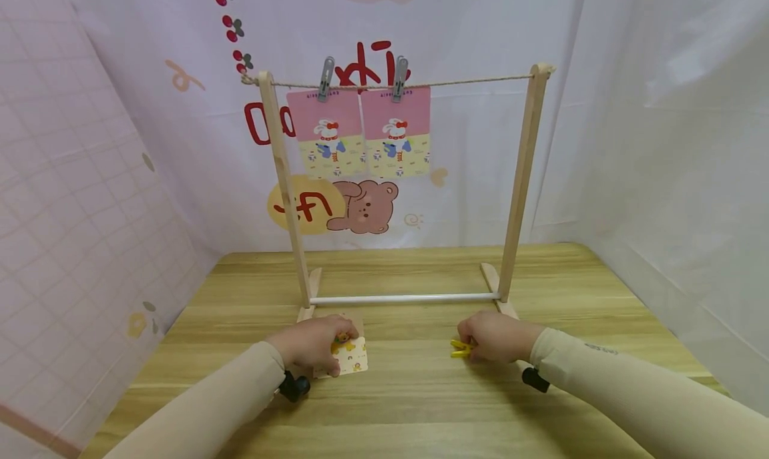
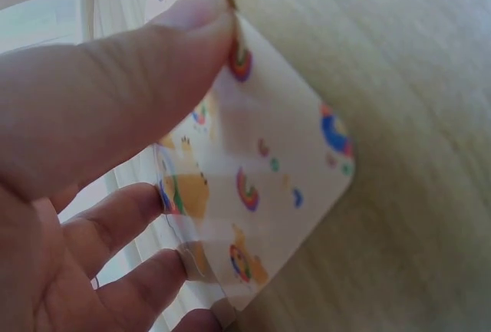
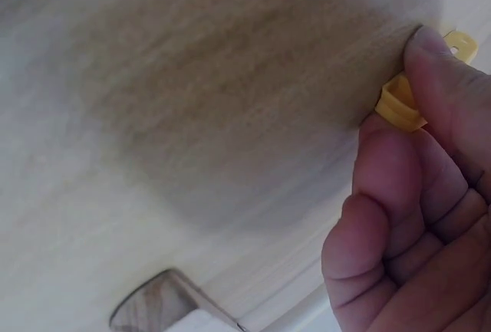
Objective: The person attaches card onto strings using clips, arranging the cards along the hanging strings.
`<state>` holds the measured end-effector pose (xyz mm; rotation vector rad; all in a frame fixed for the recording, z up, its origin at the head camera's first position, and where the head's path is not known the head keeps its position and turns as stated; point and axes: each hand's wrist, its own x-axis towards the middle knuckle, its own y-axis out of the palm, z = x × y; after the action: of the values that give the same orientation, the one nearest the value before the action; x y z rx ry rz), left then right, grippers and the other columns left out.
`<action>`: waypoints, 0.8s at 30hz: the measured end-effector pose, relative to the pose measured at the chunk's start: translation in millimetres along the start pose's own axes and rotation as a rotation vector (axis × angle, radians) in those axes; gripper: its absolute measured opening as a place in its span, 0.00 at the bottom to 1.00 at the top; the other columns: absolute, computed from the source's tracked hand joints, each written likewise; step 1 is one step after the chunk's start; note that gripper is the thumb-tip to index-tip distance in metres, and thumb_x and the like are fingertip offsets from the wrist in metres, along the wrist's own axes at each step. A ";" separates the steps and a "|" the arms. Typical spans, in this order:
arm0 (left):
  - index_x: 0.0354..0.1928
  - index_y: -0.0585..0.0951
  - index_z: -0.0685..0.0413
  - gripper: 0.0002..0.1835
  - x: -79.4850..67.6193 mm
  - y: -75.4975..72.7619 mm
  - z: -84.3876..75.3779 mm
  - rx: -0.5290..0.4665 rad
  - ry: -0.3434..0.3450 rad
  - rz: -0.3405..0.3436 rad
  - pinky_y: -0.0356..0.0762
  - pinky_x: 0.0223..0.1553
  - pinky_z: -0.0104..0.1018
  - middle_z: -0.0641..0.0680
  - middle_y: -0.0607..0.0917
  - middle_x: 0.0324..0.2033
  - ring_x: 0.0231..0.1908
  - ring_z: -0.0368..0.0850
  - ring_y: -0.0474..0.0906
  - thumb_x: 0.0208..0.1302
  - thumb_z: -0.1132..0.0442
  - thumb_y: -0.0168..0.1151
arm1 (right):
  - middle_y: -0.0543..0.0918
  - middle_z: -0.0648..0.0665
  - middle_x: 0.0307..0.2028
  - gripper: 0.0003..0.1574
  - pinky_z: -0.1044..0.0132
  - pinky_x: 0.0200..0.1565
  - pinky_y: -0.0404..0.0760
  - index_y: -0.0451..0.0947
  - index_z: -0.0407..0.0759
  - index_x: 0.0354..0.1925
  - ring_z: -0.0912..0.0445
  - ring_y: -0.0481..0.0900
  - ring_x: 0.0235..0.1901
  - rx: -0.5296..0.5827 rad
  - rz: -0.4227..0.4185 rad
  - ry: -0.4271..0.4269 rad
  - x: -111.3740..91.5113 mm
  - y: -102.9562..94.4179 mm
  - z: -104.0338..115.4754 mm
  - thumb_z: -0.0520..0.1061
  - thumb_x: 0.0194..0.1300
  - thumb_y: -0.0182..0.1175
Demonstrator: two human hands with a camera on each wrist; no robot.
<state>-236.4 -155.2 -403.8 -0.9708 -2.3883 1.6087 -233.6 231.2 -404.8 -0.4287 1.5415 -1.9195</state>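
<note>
My left hand (image 1: 312,344) pinches a cream card (image 1: 356,361) printed with small rainbows and yellow figures, low over the table. In the left wrist view the thumb lies across the printed face of the card (image 2: 288,167), and the other fingers are at its far edge, partly hidden. To the right, my right hand (image 1: 497,337) pinches a yellow clothespin (image 1: 461,349) between thumb and curled fingers. Its end (image 3: 399,110) shows in the right wrist view; the fingers cover the middle.
A wooden frame (image 1: 521,185) stands behind the hands, with a rope (image 1: 468,82) across its top and a white bar (image 1: 405,299) low down. Two pink-and-yellow cards (image 1: 396,132) hang there from grey clothespins (image 1: 400,79). The wooden table (image 1: 396,405) lies beneath; a printed cloth (image 1: 456,32) hangs behind.
</note>
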 end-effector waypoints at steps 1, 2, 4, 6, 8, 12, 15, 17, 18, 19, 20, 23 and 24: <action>0.61 0.81 0.43 0.35 0.1 0.3 0.7 0.002 0.002 -0.001 0.77 0.56 0.48 0.44 0.81 0.58 0.48 0.43 0.75 0.50 0.61 0.86 | 0.73 0.59 0.24 0.17 0.69 0.33 0.70 0.76 0.51 0.28 0.64 0.68 0.27 0.002 0.000 0.002 0.0 0.4 -0.2 0.42 0.57 0.78; 0.61 0.81 0.43 0.35 0.5 0.7 1.1 0.004 0.005 -0.002 0.77 0.56 0.48 0.44 0.81 0.58 0.48 0.43 0.75 0.50 0.61 0.86 | 0.73 0.59 0.24 0.17 0.69 0.33 0.70 0.76 0.51 0.28 0.64 0.68 0.27 0.004 0.001 0.005 0.1 1.0 -0.7 0.41 0.57 0.78; 0.61 0.81 0.42 0.35 1.0 1.3 1.8 0.007 0.008 -0.003 0.77 0.56 0.48 0.43 0.81 0.57 0.48 0.43 0.75 0.50 0.60 0.86 | 0.73 0.59 0.24 0.17 0.69 0.33 0.70 0.76 0.51 0.28 0.64 0.68 0.27 0.004 0.002 0.009 0.0 1.3 -0.9 0.42 0.57 0.78; 0.61 0.81 0.42 0.35 1.3 1.6 2.4 0.013 0.012 -0.004 0.77 0.56 0.47 0.43 0.81 0.58 0.48 0.43 0.75 0.50 0.61 0.85 | 0.73 0.59 0.24 0.17 0.69 0.33 0.70 0.76 0.51 0.29 0.64 0.68 0.27 0.005 0.004 0.015 0.3 1.9 -1.4 0.41 0.58 0.78; 0.61 0.81 0.43 0.35 2.2 1.8 2.0 0.014 0.018 -0.005 0.77 0.57 0.47 0.43 0.81 0.58 0.48 0.43 0.75 0.50 0.61 0.85 | 0.73 0.59 0.24 0.17 0.68 0.33 0.70 0.76 0.51 0.29 0.64 0.68 0.27 0.006 0.006 0.016 0.0 1.9 -2.1 0.41 0.58 0.78; 0.63 0.81 0.44 0.35 1.5 0.8 0.8 0.017 0.013 -0.003 0.76 0.61 0.49 0.45 0.80 0.63 0.55 0.44 0.76 0.50 0.62 0.85 | 0.74 0.59 0.25 0.17 0.68 0.33 0.71 0.76 0.51 0.29 0.64 0.69 0.27 0.009 0.010 0.018 0.3 1.9 -1.7 0.41 0.59 0.78; 0.64 0.81 0.44 0.36 1.5 0.5 -2.9 0.014 0.009 0.008 0.74 0.67 0.51 0.48 0.77 0.70 0.66 0.49 0.75 0.51 0.62 0.85 | 0.74 0.59 0.25 0.17 0.68 0.33 0.71 0.76 0.51 0.29 0.64 0.69 0.27 0.011 0.012 0.025 -0.2 1.2 -0.4 0.41 0.59 0.78; 0.64 0.81 0.44 0.36 2.6 1.0 -6.4 0.019 0.019 0.015 0.73 0.70 0.52 0.51 0.74 0.73 0.72 0.52 0.72 0.52 0.61 0.85 | 0.74 0.58 0.25 0.17 0.68 0.33 0.71 0.76 0.51 0.29 0.64 0.69 0.27 0.009 0.007 0.016 -1.2 0.5 0.4 0.41 0.58 0.77; 0.64 0.81 0.45 0.36 3.5 1.3 -8.5 0.020 0.031 0.019 0.72 0.70 0.53 0.52 0.74 0.74 0.73 0.53 0.70 0.52 0.61 0.84 | 0.74 0.58 0.25 0.17 0.68 0.33 0.71 0.76 0.51 0.29 0.64 0.69 0.27 0.010 0.006 0.014 -1.6 0.5 0.5 0.40 0.58 0.77; 0.64 0.82 0.45 0.35 4.6 1.6 -10.4 0.021 0.046 0.022 0.72 0.71 0.52 0.53 0.73 0.75 0.75 0.54 0.69 0.52 0.61 0.84 | 0.74 0.58 0.25 0.17 0.68 0.33 0.71 0.76 0.51 0.29 0.64 0.69 0.27 0.016 0.006 0.017 -1.9 0.4 0.9 0.40 0.58 0.77; 0.64 0.82 0.45 0.35 6.0 2.0 -12.1 0.025 0.063 0.023 0.72 0.71 0.52 0.52 0.73 0.75 0.75 0.54 0.69 0.53 0.60 0.84 | 0.74 0.58 0.25 0.17 0.68 0.33 0.71 0.76 0.51 0.29 0.64 0.69 0.27 0.022 0.006 0.019 -2.0 0.5 1.1 0.40 0.58 0.77; 0.65 0.81 0.46 0.34 9.2 2.3 -13.8 -0.006 0.091 0.007 0.72 0.71 0.52 0.51 0.74 0.73 0.73 0.52 0.71 0.55 0.59 0.83 | 0.74 0.59 0.25 0.17 0.68 0.33 0.71 0.75 0.51 0.29 0.64 0.69 0.28 0.039 0.010 0.026 -2.4 0.3 1.9 0.40 0.59 0.77; 0.66 0.80 0.47 0.34 10.0 2.2 -13.2 -0.025 0.093 -0.009 0.72 0.70 0.52 0.51 0.75 0.72 0.72 0.52 0.72 0.56 0.59 0.82 | 0.74 0.59 0.26 0.17 0.68 0.33 0.72 0.76 0.51 0.29 0.64 0.69 0.28 0.041 0.012 0.030 -2.3 0.4 1.9 0.40 0.60 0.77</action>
<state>-237.8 -138.6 -402.5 -1.0142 -2.3529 1.4993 -230.6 231.2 -404.4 -0.3736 1.5170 -1.9529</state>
